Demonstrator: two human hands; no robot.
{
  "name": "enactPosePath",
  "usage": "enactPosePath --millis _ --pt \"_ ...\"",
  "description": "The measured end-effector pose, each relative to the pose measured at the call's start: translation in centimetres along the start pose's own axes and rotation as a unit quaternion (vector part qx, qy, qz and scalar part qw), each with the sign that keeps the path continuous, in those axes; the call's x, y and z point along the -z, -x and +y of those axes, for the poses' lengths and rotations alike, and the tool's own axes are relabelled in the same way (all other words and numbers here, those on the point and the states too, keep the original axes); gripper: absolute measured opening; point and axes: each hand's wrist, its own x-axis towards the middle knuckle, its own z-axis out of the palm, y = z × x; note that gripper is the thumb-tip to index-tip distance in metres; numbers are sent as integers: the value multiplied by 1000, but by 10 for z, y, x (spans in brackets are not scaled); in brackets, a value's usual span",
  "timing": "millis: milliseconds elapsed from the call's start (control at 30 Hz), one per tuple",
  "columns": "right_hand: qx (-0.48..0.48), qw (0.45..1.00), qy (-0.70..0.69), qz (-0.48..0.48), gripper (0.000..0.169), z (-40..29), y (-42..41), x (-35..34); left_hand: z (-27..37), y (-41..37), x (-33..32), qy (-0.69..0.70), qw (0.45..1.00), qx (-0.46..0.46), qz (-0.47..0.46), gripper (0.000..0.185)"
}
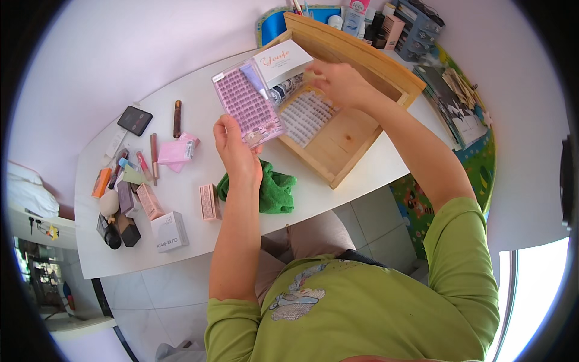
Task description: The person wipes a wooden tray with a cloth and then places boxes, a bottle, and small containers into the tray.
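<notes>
My left hand [236, 149] grips the lower end of a flat pink case of false eyelash clusters [246, 102], tilted above the left side of a wooden drawer [346, 165]. Through the clear lid shows a small purple tube [254, 80]. My right hand [337, 83], blurred, hovers over the drawer; whether its fingers hold anything is unclear. Inside the drawer are a white box with lettering [286, 61], a patterned dark item [286, 89] and a second tray of lash clusters [307, 116]. Partly behind my left wrist lies a crumpled green cloth [277, 192].
Cosmetics boxes and tubes cluster on the left of the white table [316, 199], including a white box [169, 231] and a pink box [209, 202]. A phone [135, 120] lies farther back. Bottles [355, 20] and a small drawer organizer [416, 31] stand behind the drawer.
</notes>
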Motion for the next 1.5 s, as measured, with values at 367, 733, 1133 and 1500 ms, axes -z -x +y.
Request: enactPosePath --millis 367,733,1133,1500 --pt "-31 879 -476 -3 36 -26 12 22 -4 6 -1 -41 981 -37 -188 37" --pt "-217 898 -375 72 33 37 22 18 -23 7 0 -432 856 -244 -147 83" --pt "-140 985 -96 -42 52 13 10 -2 -24 14 -1 -516 795 -221 -230 109" --pt "-49 992 88 -73 48 5 7 6 -27 11 1 -554 766 -206 -253 110"
